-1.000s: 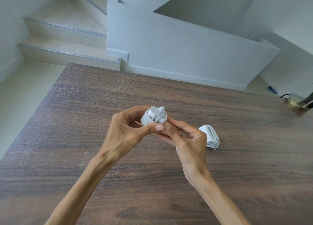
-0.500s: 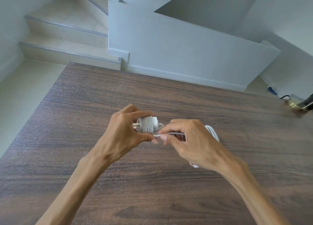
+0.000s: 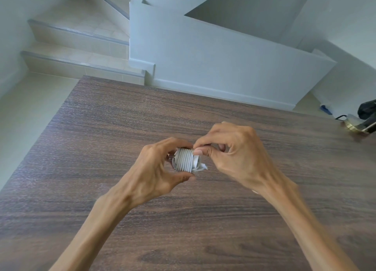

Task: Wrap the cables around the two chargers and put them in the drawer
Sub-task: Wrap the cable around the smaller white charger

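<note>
A white charger (image 3: 186,160) with its white cable wound around it in several turns sits between my hands, just above the dark wooden table (image 3: 114,128). My left hand (image 3: 156,169) grips it from the left, thumb underneath, metal prongs poking out leftward. My right hand (image 3: 234,154) pinches the cable's end at the charger's top right edge. The cable's tip sticks out at the lower right. The second wrapped charger is hidden behind my right hand. No drawer is in view.
A black and brass object (image 3: 364,120) lies at the table's far right edge. Beyond the table stand a white low wall (image 3: 213,56) and tiled stairs (image 3: 77,46) at the upper left. The floor drops off along the table's left edge.
My right hand rose from below the charger to its top right, laying the last stretch of cable around it. The second charger, partly seen before, is now covered by my right hand.
</note>
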